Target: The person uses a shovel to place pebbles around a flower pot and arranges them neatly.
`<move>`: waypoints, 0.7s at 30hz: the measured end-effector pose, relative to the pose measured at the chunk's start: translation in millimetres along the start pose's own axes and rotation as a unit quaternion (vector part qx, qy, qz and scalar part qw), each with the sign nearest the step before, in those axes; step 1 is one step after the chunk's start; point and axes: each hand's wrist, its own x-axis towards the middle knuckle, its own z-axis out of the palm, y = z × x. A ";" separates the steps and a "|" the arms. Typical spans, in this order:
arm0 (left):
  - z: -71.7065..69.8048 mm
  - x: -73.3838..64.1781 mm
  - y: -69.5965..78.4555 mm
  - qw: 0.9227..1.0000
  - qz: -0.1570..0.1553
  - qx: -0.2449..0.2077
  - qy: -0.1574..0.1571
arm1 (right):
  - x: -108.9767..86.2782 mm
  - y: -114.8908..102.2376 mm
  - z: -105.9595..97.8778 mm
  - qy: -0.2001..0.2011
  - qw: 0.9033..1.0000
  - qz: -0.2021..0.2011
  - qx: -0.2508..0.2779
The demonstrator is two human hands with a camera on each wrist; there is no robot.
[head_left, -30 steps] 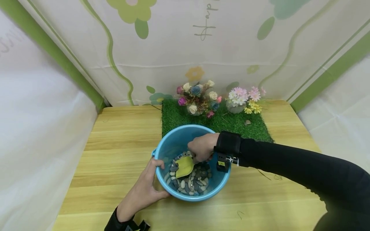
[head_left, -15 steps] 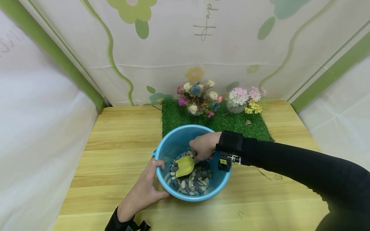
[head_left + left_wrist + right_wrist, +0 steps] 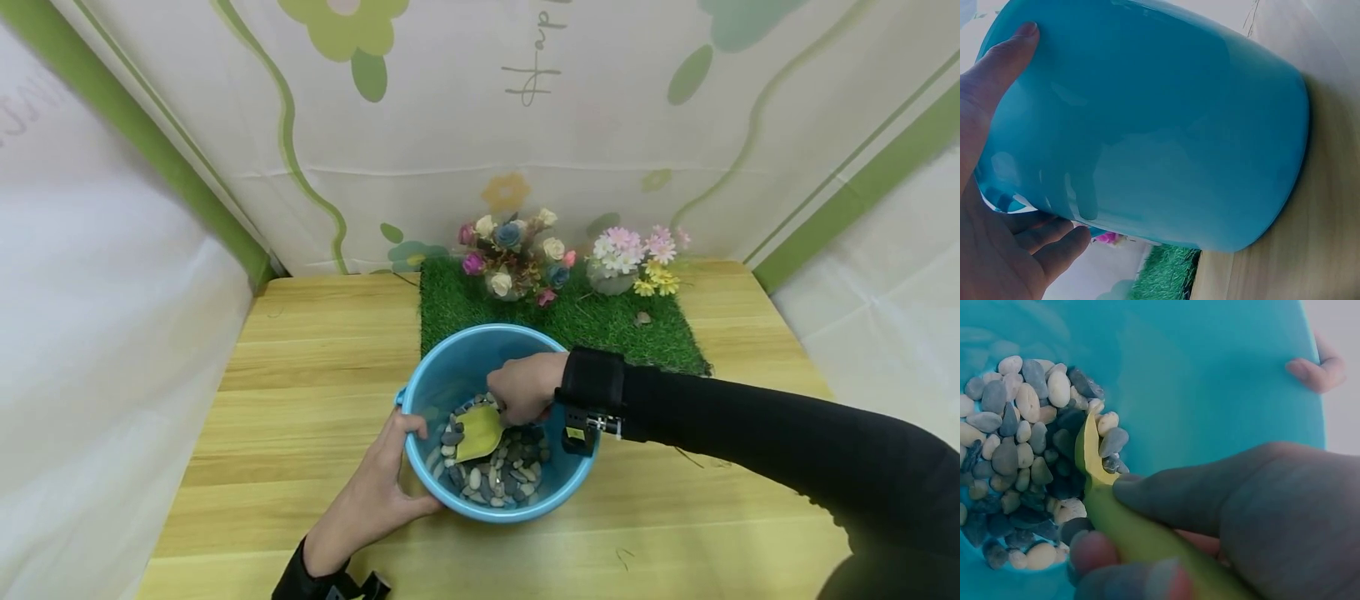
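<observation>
A blue bucket [image 3: 432, 367] stands on the wooden table with grey and white pebbles [image 3: 491, 483] spread over its bottom. My left hand [image 3: 382, 479] grips the bucket's left side; one finger hooks over the rim, and the thumb presses the outer wall [image 3: 1166, 125]. Reaching inside, my right hand [image 3: 527, 387] holds a yellow-green scoop [image 3: 478, 433] by its handle. The scoop's blade lies among the pebbles, with several stones at its edge. In the right wrist view, the thumb of the right hand [image 3: 1210, 500] lies along the handle [image 3: 1135, 525].
Behind the bucket lies a mat of artificial grass [image 3: 630, 329]. Mixed roses [image 3: 517, 258] and a pot of pink, white and yellow flowers [image 3: 630, 262] stand on it. A printed cloth [image 3: 450, 125] hangs behind the wooden table [image 3: 315, 400].
My right hand and forearm shift very slightly, first up and right, then back down and left. The scoop, the bucket and my left hand stay almost still.
</observation>
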 end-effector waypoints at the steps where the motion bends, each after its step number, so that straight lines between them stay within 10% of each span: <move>1: 0.1 0.1 -0.1 1.000 0.001 0.000 0.001 | 0.2 -1.5 -0.8 -0.004 1.000 0.006 -0.002; 8: -0.4 0.3 -0.1 1.000 -0.002 0.004 0.000 | 3.0 -12.8 -7.9 -0.019 0.999 0.041 -0.014; 21: 0.4 0.1 -1.2 1.000 0.012 0.006 0.010 | 1.4 8.8 -0.2 0.000 1.000 -0.030 0.006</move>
